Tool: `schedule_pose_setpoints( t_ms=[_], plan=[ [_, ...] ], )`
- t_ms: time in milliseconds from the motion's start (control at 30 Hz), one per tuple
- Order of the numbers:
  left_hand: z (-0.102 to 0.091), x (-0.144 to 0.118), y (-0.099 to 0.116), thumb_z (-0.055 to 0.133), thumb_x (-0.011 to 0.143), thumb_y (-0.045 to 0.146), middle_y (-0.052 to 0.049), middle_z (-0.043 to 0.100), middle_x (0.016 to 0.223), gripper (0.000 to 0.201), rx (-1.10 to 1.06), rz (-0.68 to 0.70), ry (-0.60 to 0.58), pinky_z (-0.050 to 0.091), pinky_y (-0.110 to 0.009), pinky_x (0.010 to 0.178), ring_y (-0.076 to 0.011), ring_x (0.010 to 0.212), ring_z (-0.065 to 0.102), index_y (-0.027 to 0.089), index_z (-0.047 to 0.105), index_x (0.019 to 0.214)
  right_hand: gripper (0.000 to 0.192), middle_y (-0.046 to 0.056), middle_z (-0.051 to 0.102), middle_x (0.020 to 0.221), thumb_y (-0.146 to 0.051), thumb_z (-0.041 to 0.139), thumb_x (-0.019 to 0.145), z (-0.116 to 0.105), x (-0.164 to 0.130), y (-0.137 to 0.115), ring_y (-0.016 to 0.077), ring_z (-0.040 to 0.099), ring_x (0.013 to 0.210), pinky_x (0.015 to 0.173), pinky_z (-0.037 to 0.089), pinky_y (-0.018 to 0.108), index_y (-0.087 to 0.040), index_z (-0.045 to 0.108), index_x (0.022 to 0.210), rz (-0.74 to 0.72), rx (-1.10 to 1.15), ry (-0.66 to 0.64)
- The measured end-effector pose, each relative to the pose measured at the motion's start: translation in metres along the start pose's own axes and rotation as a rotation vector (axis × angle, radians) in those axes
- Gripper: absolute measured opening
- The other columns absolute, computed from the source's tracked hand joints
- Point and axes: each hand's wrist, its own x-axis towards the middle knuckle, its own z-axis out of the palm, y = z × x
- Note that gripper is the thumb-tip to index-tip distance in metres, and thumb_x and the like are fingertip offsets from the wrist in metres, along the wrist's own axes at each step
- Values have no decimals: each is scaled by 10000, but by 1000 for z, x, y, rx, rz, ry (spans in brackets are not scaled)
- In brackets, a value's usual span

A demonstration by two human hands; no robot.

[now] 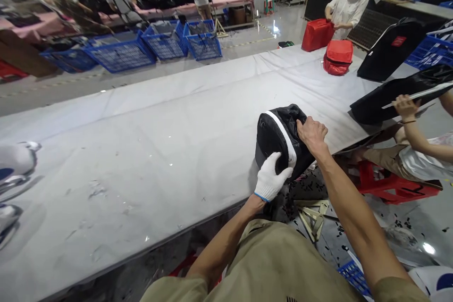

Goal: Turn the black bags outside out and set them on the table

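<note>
Item: black bag (279, 139) with a white band, standing at the near edge of the long grey table (159, 141), at about 3 o'clock from the frame's centre.

Left hand (271, 177): in a white knit glove, cupped against the bag's lower front at its 6 o'clock, fingers curled onto the fabric.

Right hand (312, 134): bare, fingers closed over the bag's upper right edge at its 2 o'clock, gripping the fabric. Both hands hold the bag between them.

Surroundings:
- Red plastic stool (392, 186) on the floor at 4 o'clock, just beside the bag's right.
- A co-worker's hand (405, 106) at 3 o'clock, resting on a flat black panel (392, 94) that lies on the table's right end.
- Two red bags (329, 47) at 1 o'clock on the far end of the table, a standing person in white touching one of them.
- Blue wire baskets (148, 45) on the floor beyond the table, at 11 to 12 o'clock.
- Black scraps (307, 186) scattered on the floor below the bag.
</note>
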Motion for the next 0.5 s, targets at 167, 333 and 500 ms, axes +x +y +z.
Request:
schedule_pose_setpoints(
  t_ms=[167, 333, 500],
  plan=[
    [16, 17, 3, 816, 970, 383, -131, 782, 1426, 441, 48, 16, -26, 511, -453, 1279, -325, 1391, 709, 220, 754, 1375, 493, 321, 779, 1218, -498, 500, 1151, 1, -11, 5, 457, 743, 1206, 1027, 508, 545, -83, 706, 1320, 39, 2, 2],
    [20, 24, 9, 763, 961, 313, -136, 812, 1249, 318, 333, 59, -49, 568, -410, 1137, -333, 1227, 762, 223, 770, 1265, 464, 296, 786, 1201, -496, 475, 1167, 3, -20, 8, 428, 760, 1165, 981, 515, 496, -113, 694, 1311, 17, -2, -5],
    [-10, 59, 27, 706, 1000, 290, -120, 817, 1267, 378, 587, 17, 69, 560, -365, 1042, -301, 1172, 776, 222, 711, 1372, 430, 210, 801, 1144, -491, 396, 1201, 11, -44, -5, 332, 778, 1053, 852, 479, 371, -166, 666, 1280, -79, 0, 20]
  ],
)
